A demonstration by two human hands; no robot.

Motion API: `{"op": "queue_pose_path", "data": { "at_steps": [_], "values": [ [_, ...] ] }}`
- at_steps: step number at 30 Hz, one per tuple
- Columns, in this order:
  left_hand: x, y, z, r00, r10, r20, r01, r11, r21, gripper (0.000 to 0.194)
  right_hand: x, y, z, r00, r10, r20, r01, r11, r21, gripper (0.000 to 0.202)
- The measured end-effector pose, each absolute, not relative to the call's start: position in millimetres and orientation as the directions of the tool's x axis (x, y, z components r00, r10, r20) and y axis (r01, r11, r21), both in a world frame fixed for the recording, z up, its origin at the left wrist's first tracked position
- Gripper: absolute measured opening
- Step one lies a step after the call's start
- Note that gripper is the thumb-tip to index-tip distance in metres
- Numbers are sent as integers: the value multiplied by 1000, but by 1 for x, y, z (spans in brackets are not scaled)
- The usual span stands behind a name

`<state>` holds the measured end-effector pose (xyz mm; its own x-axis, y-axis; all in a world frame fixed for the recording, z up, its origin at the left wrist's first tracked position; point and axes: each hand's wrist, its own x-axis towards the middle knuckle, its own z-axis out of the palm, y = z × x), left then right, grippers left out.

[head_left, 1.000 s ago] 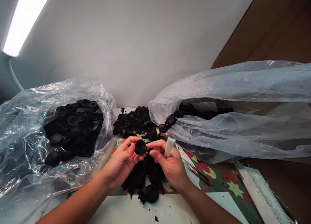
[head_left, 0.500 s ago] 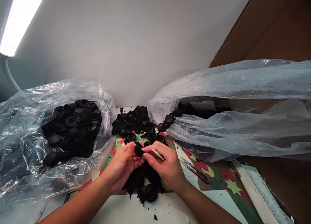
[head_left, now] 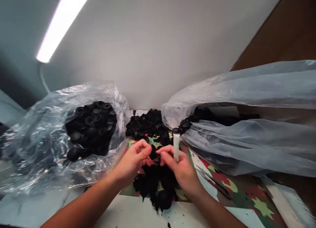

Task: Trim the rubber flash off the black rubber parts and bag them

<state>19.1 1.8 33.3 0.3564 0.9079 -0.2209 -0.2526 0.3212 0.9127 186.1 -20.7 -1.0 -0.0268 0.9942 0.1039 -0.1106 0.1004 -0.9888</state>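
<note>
A small black rubber part (head_left: 153, 153) is held between my two hands above the table. My left hand (head_left: 134, 160) pinches its left side with thumb and fingers. On the other side, fingertips of my right hand (head_left: 179, 165) touch the part, and a pale flat tool (head_left: 176, 147) stands up between that hand's fingers. Beneath both hands lies a heap of black pieces and scraps (head_left: 158, 185). Another black pile (head_left: 146, 122) sits farther back.
An open clear bag (head_left: 49, 122) at the left holds many round black parts (head_left: 91, 126). At the right lies another plastic bag (head_left: 234, 135) with black pieces at its mouth. Tweezers (head_left: 214, 183) rest on the patterned mat (head_left: 238, 191). A lamp (head_left: 64, 23) shines at upper left.
The view has swung left, so everything sits farther right. The pale tool has turned from slanted to upright in my right hand. My left hand still holds the black part.
</note>
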Motion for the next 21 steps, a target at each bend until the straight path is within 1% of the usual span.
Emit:
{"op": "queue_pose_path", "data": {
  "at_steps": [1,2,3,4,5,6,7,8,9,10,11,12,13,15,16,17,19,21],
  "values": [
    [11,5,43,297,946,-130,-132,176,976,34,188,-22,-1,-2,992,123,-73,122,-990,45],
    [1,9,54,213,977,-8,6,6,1000,30,190,-23,0,-8,990,141,-48,141,-989,51],
    [-12,15,66,121,984,129,179,-150,972,27,192,-24,0,-13,985,171,-29,170,-985,56],
    [-26,21,79,24,965,263,360,-254,898,26,195,-24,0,-14,982,190,-9,190,-982,59],
    [-41,28,92,-61,926,372,542,-282,791,25,198,-24,1,-12,978,206,16,206,-978,61],
    [-57,37,103,-112,895,431,721,-225,655,23,202,-23,2,-12,975,221,47,221,-974,62],
    [-71,45,113,-124,891,436,867,-116,484,23,206,-21,3,-10,972,235,84,235,-968,61],
    [-85,55,119,-137,903,408,949,2,314,26,211,-19,4,-8,967,256,128,255,-959,60],
    [-96,63,124,-141,924,356,983,90,158,30,216,-17,6,-21,958,286,176,285,-942,59],
    [-104,71,126,-129,948,291,992,127,28,34,221,-16,7,-26,944,329,228,326,-917,57],
    [-110,77,127,-90,965,247,993,107,-56,39,225,-14,8,-80,921,381,286,388,-876,56],
    [-114,81,128,-51,972,228,994,71,-82,44,230,-13,9,-196,890,411,330,454,-828,56],
    [-115,83,128,-20,976,216,994,42,-98,47,233,-13,8,-338,849,407,354,515,-781,55],
    [-113,83,128,33,974,226,995,-10,-98,50,237,-16,3,-585,746,319,392,604,-694,46],
    [-111,82,128,50,971,234,994,-26,-103,51,238,-18,0,-659,707,257,421,629,-653,42],
    [-107,81,127,67,968,242,993,-42,-109,50,238,-21,-4,-697,687,203,460,647,-608,43],
    [-95,77,123,94,961,260,991,-64,-121,47,235,-25,-11,-706,694,137,550,661,-511,51],
    [-78,69,112,148,954,262,986,-122,-113,38,232,-26,-17,-669,733,123,635,650,-418,46]
  ]
}}
